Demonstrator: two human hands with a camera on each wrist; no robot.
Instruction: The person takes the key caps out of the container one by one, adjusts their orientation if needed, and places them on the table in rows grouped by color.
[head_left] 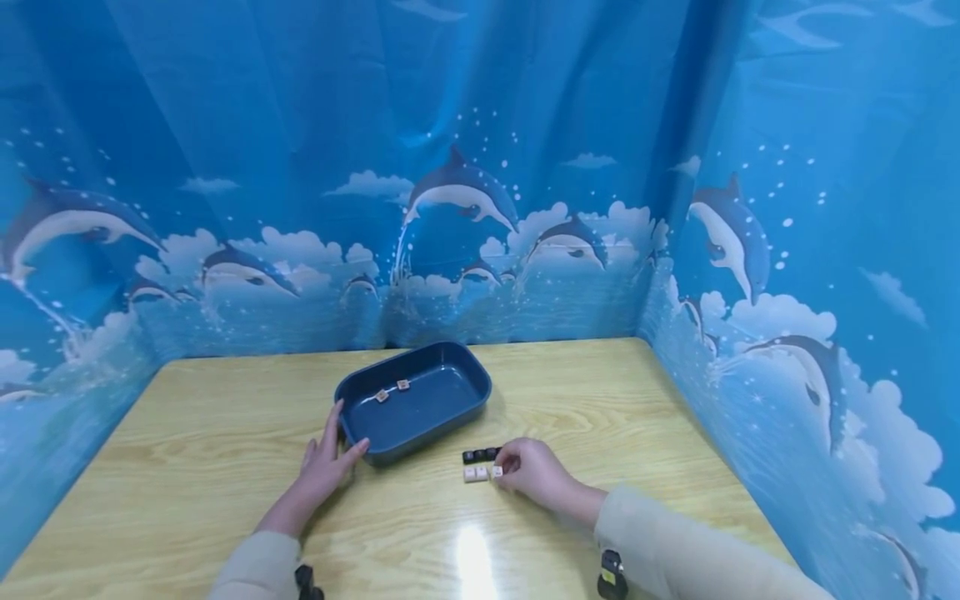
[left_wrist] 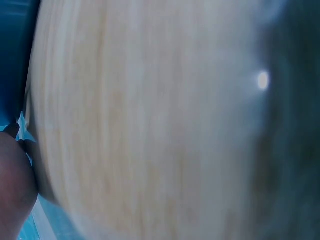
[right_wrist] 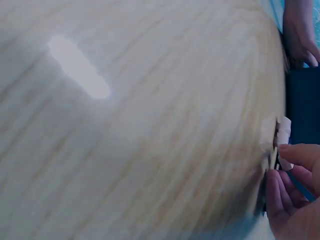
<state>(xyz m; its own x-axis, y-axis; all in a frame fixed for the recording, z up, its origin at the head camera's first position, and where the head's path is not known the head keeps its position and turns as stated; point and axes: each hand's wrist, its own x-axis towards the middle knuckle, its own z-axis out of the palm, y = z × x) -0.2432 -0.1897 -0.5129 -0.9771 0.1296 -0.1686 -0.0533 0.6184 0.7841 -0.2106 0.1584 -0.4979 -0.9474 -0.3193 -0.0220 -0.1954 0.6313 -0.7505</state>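
Note:
My right hand (head_left: pixel 536 473) pinches a small white keycap (head_left: pixel 497 472) between thumb and fingers, low over the table. Just left of it, two white keycaps (head_left: pixel 476 474) sit side by side. Behind those runs a short row of black keycaps (head_left: pixel 480 456), its right end close to my fingers. My left hand (head_left: pixel 324 462) touches the near left corner of a dark blue tray (head_left: pixel 420 440), thumb and index finger spread straight along its rim. Two pale keycaps (head_left: pixel 403 385) lie inside the tray. In the right wrist view, the white keycap (right_wrist: pixel 286 164) shows at my fingertips.
The wood-grain table (head_left: pixel 645 417) carries a bright light reflection near its front. A blue curtain (head_left: pixel 315 208) printed with dolphins stands along the back and both sides of the table. The tray is set at an angle near the back edge.

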